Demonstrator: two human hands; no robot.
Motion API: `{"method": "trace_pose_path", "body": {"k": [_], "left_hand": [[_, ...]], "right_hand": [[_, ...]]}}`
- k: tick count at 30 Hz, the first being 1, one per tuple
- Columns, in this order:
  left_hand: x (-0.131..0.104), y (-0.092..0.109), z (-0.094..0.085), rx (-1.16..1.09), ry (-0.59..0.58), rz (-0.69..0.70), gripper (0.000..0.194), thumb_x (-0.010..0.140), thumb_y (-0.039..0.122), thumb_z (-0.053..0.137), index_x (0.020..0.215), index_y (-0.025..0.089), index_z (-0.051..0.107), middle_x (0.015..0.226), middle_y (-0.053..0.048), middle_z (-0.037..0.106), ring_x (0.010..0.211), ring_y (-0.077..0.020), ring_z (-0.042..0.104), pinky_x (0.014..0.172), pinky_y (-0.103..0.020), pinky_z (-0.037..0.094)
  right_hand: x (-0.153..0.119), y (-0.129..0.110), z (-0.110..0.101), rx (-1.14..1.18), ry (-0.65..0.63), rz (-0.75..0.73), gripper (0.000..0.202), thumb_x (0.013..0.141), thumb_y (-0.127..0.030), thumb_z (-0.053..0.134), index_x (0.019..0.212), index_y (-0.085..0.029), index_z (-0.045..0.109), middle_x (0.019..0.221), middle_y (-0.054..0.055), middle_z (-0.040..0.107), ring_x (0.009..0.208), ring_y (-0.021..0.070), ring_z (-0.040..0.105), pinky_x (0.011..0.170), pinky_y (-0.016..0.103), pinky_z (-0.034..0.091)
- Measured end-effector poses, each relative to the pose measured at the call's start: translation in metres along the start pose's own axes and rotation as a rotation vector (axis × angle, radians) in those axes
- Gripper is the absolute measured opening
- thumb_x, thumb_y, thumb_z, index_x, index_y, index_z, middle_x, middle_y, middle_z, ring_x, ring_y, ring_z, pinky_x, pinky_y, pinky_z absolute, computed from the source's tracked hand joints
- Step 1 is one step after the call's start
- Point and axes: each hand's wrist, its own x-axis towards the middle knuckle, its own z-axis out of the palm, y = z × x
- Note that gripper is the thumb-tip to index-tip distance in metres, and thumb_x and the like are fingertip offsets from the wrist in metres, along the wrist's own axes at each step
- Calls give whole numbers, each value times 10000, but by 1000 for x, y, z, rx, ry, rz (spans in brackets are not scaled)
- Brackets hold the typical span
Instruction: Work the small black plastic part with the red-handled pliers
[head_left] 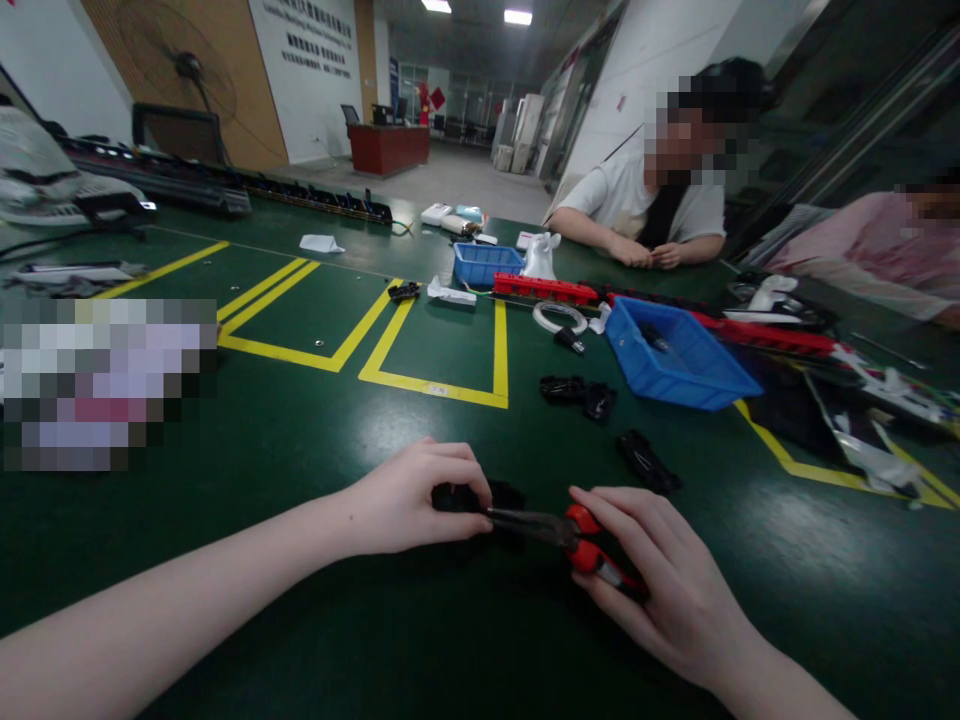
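Red-handled needle-nose pliers (551, 526) are in my right hand (664, 575), its fingers wrapped around the grips. Their long thin jaws point left and meet the fingertips of my left hand (427, 498). The thumb and fingers of that hand are pinched together at the jaw tips; what they hold is too small and dark to make out. A black item (510, 495) lies just behind the tips, partly hidden by the fingers. Beyond my right hand rests a black bundle (649, 462), and farther off lie more black bundles (577, 395).
Yellow tape (435, 388) marks rectangles on the dark green table (300, 420). A large blue bin (682, 365) holding a black piece stands at right, a smaller blue bin (487, 265) farther back. Red strips (544, 288) lie between them. Two people sit across at the right.
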Motion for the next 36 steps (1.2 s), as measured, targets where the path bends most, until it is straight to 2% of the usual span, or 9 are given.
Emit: {"method": "trace_pose_path", "body": {"k": [5, 11, 15, 21, 25, 28, 36], "left_hand": [[-1, -1, 1, -5, -16, 3, 119, 832, 288, 668, 913, 202, 684, 939, -11, 630, 879, -159, 594, 875, -331, 416], [-1, -3, 0, -63, -23, 16, 122, 823, 283, 681, 906, 193, 683, 938, -16, 616, 867, -153, 587, 783, -284, 447], [-1, -2, -1, -51, -38, 14, 125, 830, 282, 674, 915, 191, 679, 948, -19, 609, 875, -156, 585, 797, -293, 448], [-1, -2, -2, -39, -47, 15, 119, 826, 269, 684, 919, 195, 674, 954, -7, 602, 888, -153, 582, 821, -301, 434], [-1, -2, -1, -38, -45, 18, 110, 831, 259, 679, 919, 194, 671, 954, -5, 599, 879, -148, 581, 803, -292, 430], [-1, -3, -1, -37, -46, 13, 112, 833, 260, 676, 921, 192, 671, 957, -9, 599, 886, -151, 580, 802, -296, 430], [-1, -3, -1, -31, -47, 18, 114, 837, 265, 671, 920, 188, 668, 954, -8, 597, 880, -148, 578, 802, -297, 425]], "right_hand": [[-1, 1, 0, 6, 32, -24, 531, 820, -341, 632, 1317, -194, 514, 1066, 104, 654, 938, 224, 630, 740, 341, 534], [-2, 0, -1, -20, 52, -9, 506, 823, -340, 639, 1295, -193, 529, 1063, 109, 653, 937, 228, 632, 740, 346, 536], [-3, -1, -1, -23, 56, -6, 490, 822, -344, 645, 1273, -182, 540, 1055, 112, 647, 919, 222, 632, 724, 334, 540], [-3, -1, 1, -8, 23, -5, 580, 849, -343, 612, 1378, -172, 445, 1083, 126, 640, 929, 220, 640, 732, 330, 553], [-3, -1, 1, -2, 18, 2, 491, 834, -351, 630, 1280, -173, 523, 1118, 128, 639, 962, 225, 637, 765, 335, 553], [-3, -2, 1, -18, 23, 3, 445, 826, -360, 641, 1218, -168, 555, 1071, 117, 657, 926, 217, 639, 751, 336, 547], [-2, -1, 1, -66, 30, -2, 438, 837, -370, 631, 1205, -143, 556, 1037, 123, 648, 908, 220, 620, 716, 332, 522]]}}
